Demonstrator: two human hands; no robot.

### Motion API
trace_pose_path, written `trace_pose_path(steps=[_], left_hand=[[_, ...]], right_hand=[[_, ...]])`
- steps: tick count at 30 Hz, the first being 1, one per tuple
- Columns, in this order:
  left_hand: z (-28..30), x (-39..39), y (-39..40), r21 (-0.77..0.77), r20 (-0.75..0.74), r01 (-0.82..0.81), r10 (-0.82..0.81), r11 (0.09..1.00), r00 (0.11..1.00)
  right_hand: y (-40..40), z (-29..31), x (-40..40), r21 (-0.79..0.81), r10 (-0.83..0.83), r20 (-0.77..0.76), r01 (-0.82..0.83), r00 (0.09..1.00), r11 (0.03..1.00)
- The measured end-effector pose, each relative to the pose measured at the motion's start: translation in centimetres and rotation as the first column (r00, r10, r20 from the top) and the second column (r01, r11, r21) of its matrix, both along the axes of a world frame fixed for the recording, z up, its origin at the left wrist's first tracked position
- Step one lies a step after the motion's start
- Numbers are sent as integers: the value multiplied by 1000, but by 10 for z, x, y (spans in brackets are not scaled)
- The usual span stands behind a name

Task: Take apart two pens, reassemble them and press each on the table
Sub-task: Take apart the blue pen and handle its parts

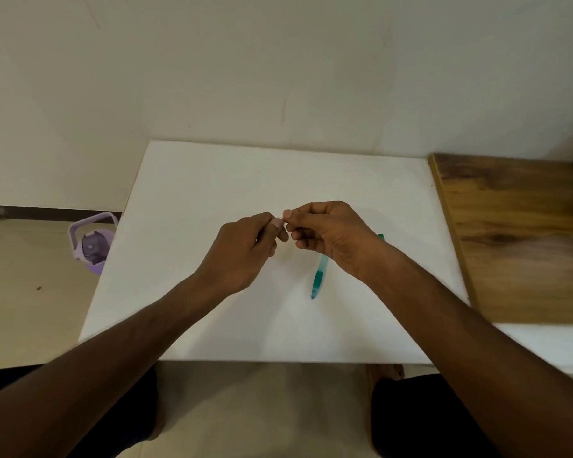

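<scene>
A green pen (319, 278) lies on the white table (192, 200), tip toward me; my right wrist hides its upper part, and a bit of green shows past the wrist. My left hand (245, 249) and my right hand (325, 231) meet fingertip to fingertip above the middle of the table, both with fingers closed. A thin dark piece shows inside my left fist. Whatever sits between the fingertips is mostly hidden, so I cannot make out its shape or colour.
A wooden board (516, 236) adjoins the table on the right. On the floor to the left stands a purple bottle with a handle (91, 242). A wall rises behind the table. My knees are below its near edge.
</scene>
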State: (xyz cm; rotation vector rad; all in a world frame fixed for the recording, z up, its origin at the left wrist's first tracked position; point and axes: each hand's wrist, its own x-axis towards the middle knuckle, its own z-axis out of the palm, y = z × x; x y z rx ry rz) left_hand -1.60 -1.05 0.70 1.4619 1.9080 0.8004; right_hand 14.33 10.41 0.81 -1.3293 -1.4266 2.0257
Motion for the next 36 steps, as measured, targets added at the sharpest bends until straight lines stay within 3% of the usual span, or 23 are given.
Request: trace_pose_path(steps=[2, 3, 5, 7, 10, 14, 17, 20, 22, 24, 30, 36], left_hand=[[-4, -1, -4, -48, 10, -21, 22, 999, 1000], [-5, -1, -6, -69, 30, -40, 42, 997, 999], [-8, -4, -10, -95, 94, -97, 106, 991, 990], [-9, -6, -11, -115, 163, -145, 163, 983, 973], [-10, -8, -12, -145, 294, -199, 234, 969, 927], [-11, -11, -9, -174, 311, -216, 262, 961, 914], [-10, -12, -5, -169, 313, -218, 262, 961, 913], [-8, -11, -2, -163, 327, -217, 260, 963, 908], [-7, -9, 1, -173, 308, -212, 257, 962, 916], [-7, -7, 4, -177, 278, -201, 245, 963, 929], [-10, -3, 6, -168, 164, -141, 169, 976, 972], [-13, -2, 5, -163, 140, -109, 133, 981, 981]], right_hand=[[2, 1, -1, -5, -63, -2, 63, 998, 998], [5, 2, 0, 77, -61, 57, 57, 996, 995], [9, 2, 2, 375, -43, 311, -81, 949, 924], [10, 1, 5, 517, -33, 487, -259, 873, 816], [6, -5, 3, 510, 55, 625, -461, 778, 726], [3, -15, -2, 467, 90, 722, -579, 686, 668], [4, -16, -2, 512, 33, 712, -550, 702, 660], [7, -9, 0, 622, -75, 598, -403, 798, 672], [11, -3, 2, 560, -51, 454, -240, 889, 793], [9, 1, 3, 401, 35, 330, -173, 943, 900], [4, -1, 5, 271, 131, 266, -204, 955, 941], [4, 1, 3, 250, 173, 326, -261, 930, 932]])
